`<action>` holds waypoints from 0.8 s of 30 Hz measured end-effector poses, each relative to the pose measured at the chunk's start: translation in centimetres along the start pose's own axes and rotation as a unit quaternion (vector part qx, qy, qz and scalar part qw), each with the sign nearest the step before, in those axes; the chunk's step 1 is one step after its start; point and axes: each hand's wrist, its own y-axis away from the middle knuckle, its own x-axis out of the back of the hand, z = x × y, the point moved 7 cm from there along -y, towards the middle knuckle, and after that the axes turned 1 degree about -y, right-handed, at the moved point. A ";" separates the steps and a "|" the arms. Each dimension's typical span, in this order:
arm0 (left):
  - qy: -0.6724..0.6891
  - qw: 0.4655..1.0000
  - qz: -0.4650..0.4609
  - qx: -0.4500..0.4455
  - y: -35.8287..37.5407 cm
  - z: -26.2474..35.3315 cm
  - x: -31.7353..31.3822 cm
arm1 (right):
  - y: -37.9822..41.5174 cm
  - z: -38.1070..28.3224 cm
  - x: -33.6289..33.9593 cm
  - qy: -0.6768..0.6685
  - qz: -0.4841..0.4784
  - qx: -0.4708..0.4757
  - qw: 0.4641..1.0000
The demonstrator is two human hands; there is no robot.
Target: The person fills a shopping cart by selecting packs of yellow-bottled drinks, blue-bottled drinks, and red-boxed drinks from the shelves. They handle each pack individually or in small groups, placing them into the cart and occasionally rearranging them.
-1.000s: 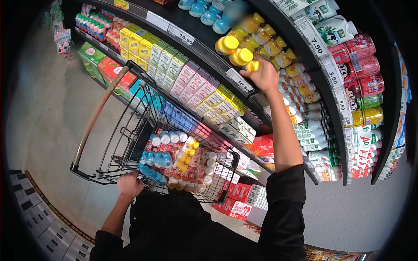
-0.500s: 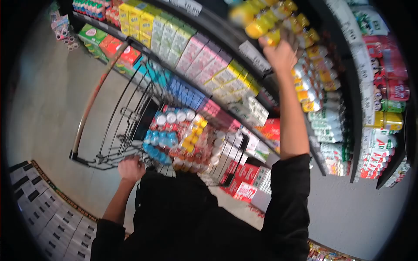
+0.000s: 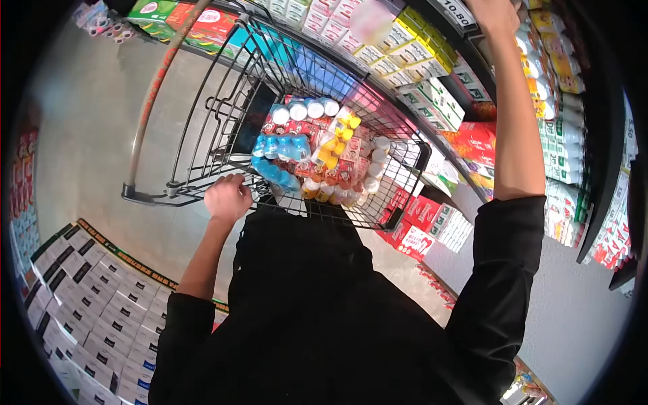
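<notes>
My left hand (image 3: pixel 228 199) grips the near rim of a black wire shopping cart (image 3: pixel 202 135). Inside the cart lie packs of small bottles (image 3: pixel 317 158) with white, blue and yellow caps. My right arm reaches up to the shelving, and only the heel of my right hand (image 3: pixel 496 12) shows at the top edge; its fingers and whatever they touch are cut off by the frame. Small yellow and white bottles (image 3: pixel 560 64) stand on the shelf just right of that hand.
Curved shelves hold rows of drink cartons (image 3: pixel 405 47) and red boxes (image 3: pixel 422 216) low down to the right of the cart. Stacked white boxes (image 3: pixel 88 297) sit at the lower left. The cart's long handle (image 3: pixel 152 101) stretches over the grey floor (image 3: pixel 81 121).
The view has tilted downward, so the cart sits higher in frame and my right hand has slid to the top edge. The yellow-capped bottles it touched are out of sight. My left hand stays on the cart.
</notes>
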 end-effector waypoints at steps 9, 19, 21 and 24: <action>-0.024 0.999 -0.035 0.007 0.3 0.0 0.1 | 21.3 -5.9 8.1 -0.375 0.020 -0.220 0.900; -0.063 0.994 -0.083 0.015 -0.6 -0.2 0.7 | 50.7 -12.1 -5.7 -0.417 -0.422 -0.537 0.600; -0.044 0.997 -0.063 0.020 -0.6 -0.4 1.5 | 54.0 -14.3 -10.8 -0.474 -0.416 -0.591 0.503; -0.037 0.998 -0.049 0.014 -0.5 -0.2 1.5 | 60.0 -15.5 -14.8 -0.353 -0.426 -0.651 0.520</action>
